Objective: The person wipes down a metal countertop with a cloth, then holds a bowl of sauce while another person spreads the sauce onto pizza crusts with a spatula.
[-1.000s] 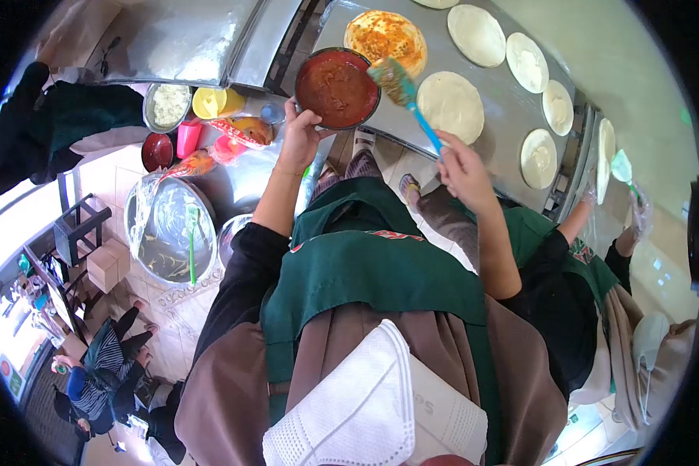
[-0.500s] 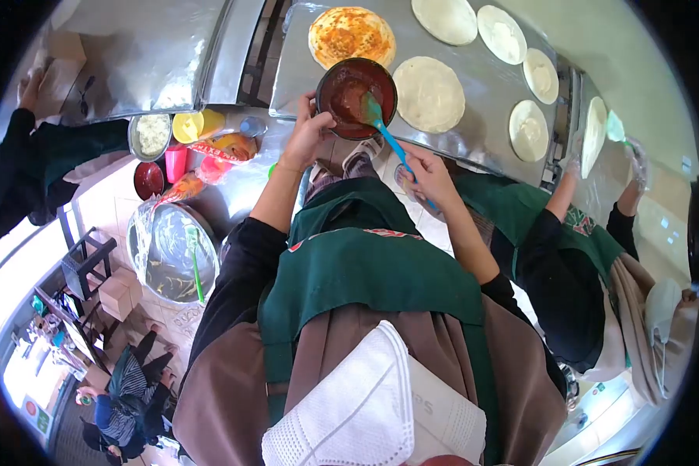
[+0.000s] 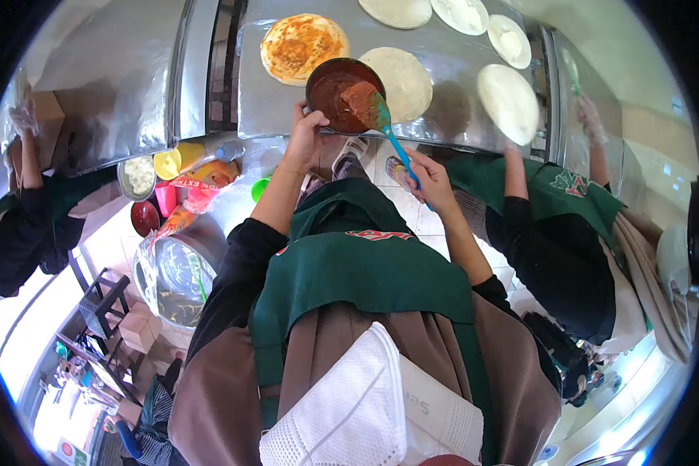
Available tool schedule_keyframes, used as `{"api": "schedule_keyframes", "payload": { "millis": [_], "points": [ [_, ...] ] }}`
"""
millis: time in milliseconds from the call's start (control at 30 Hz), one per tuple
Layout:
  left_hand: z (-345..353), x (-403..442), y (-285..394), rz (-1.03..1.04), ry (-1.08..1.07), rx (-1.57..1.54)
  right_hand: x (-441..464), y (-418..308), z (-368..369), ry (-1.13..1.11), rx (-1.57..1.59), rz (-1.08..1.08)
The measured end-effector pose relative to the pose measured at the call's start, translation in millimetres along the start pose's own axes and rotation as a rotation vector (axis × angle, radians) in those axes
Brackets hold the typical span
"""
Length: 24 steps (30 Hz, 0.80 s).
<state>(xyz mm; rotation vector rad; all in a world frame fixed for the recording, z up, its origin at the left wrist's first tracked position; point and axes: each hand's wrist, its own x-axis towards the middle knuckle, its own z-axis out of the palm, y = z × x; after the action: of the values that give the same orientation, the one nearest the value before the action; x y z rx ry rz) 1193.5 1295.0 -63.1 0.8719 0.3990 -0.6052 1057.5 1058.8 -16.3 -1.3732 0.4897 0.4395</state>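
Note:
My left hand (image 3: 306, 138) grips the near left rim of a dark bowl (image 3: 324, 78) with red sauce inside. In my right hand (image 3: 428, 180) is the handle of a blue spatula (image 3: 400, 152). Its head, loaded with red sauce (image 3: 359, 101), is over the right side of the bowl. Behind the bowl, to the left, a dough round spread with orange-red sauce (image 3: 304, 48) lies on the metal table (image 3: 458, 97). A plain dough round (image 3: 400, 81) lies just right of the bowl, partly hidden by it.
Several more dough rounds lie toward the back right. A co-worker's hand (image 3: 514, 149) is under one dough round (image 3: 509, 104) at the right. On the left are a bowl of white food (image 3: 139, 176), a yellow container (image 3: 168, 163) and a large metal basin (image 3: 180, 268).
The spatula has gone from beside the bowl down into it and come up loaded with sauce. The table has shifted left in view. A co-worker's dough round has moved onto the table's right side.

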Motion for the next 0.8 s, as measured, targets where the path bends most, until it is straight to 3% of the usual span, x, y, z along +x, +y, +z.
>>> {"api": "schedule_keyframes", "payload": {
  "millis": [167,233,333,400,433,500,733,800],
  "points": [
    [-6,-9,3,0.028,0.018,0.005,10,18,-27,0.145,0.037,-0.144],
    [-12,-17,7,0.015,0.118,0.013,19,22,-38,0.196,-0.042,-0.141],
    [-35,-24,8,0.051,0.071,0.012,51,41,-54,0.35,-0.299,-0.316],
    [-38,-36,13,0.07,0.057,0.014,64,41,-52,0.588,-0.963,-0.522],
    [-38,-42,16,0.092,0.042,0.013,66,43,-48,0.586,-0.962,-0.521],
    [-40,-51,18,0.111,0.039,-0.004,70,43,-36,0.56,-1.281,-0.133],
    [-46,-69,19,0.149,0.055,-0.063,42,46,-41,0.37,-1.172,-0.253],
    [-45,-70,20,0.166,0.041,-0.069,52,43,-47,0.584,-1.102,-0.239]
  ]
}}
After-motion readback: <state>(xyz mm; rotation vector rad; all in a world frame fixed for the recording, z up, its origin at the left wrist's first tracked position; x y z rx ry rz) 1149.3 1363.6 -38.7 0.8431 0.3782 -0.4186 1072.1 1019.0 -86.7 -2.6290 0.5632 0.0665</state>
